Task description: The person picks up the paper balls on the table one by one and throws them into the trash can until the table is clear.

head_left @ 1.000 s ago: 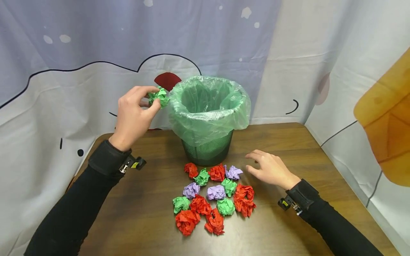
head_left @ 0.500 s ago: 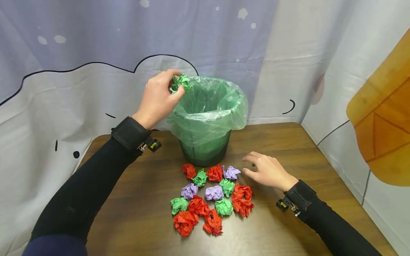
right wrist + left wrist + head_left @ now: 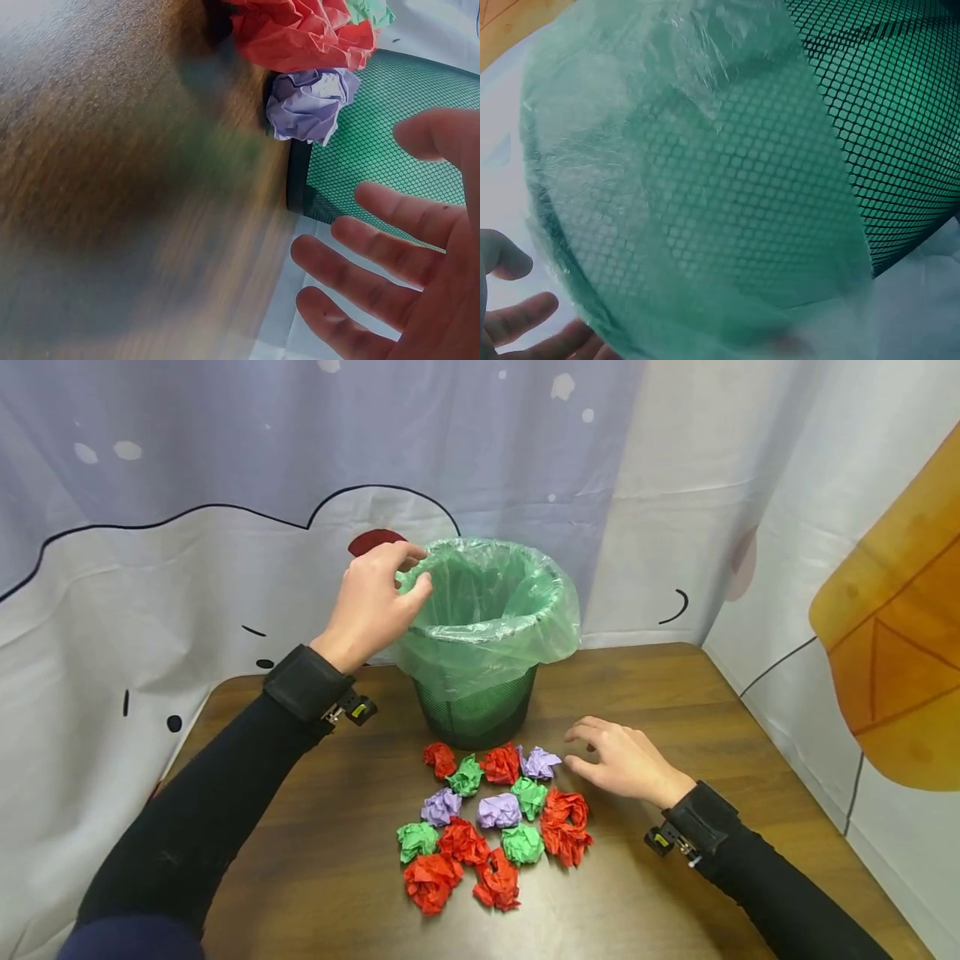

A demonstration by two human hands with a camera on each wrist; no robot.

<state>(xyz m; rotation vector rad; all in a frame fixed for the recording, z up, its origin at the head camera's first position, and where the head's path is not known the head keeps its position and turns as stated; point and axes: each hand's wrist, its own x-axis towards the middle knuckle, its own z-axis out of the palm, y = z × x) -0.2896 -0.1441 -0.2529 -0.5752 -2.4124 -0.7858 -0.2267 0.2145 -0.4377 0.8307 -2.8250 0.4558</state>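
Paper balls (image 3: 498, 811) are clustered at six o'clock of the bin (image 3: 476, 714). At four, the right hand (image 3: 628, 762) is held empty, its parted fingers fully seen only in its wrist view. The bin's floor is screened by green liner (image 3: 487, 652); at nine, the left hand (image 3: 371, 602) is held wide, empty. A curtain (image 3: 225, 435) is hung at twelve.

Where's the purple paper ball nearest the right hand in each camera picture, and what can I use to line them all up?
Head: the purple paper ball is below and right of centre, just left of the right hand.
Left wrist: not in it.
Right wrist: above and right of centre, just below red crumpled paper.
Shared landmark: the mesh bin, which shows in all three views.
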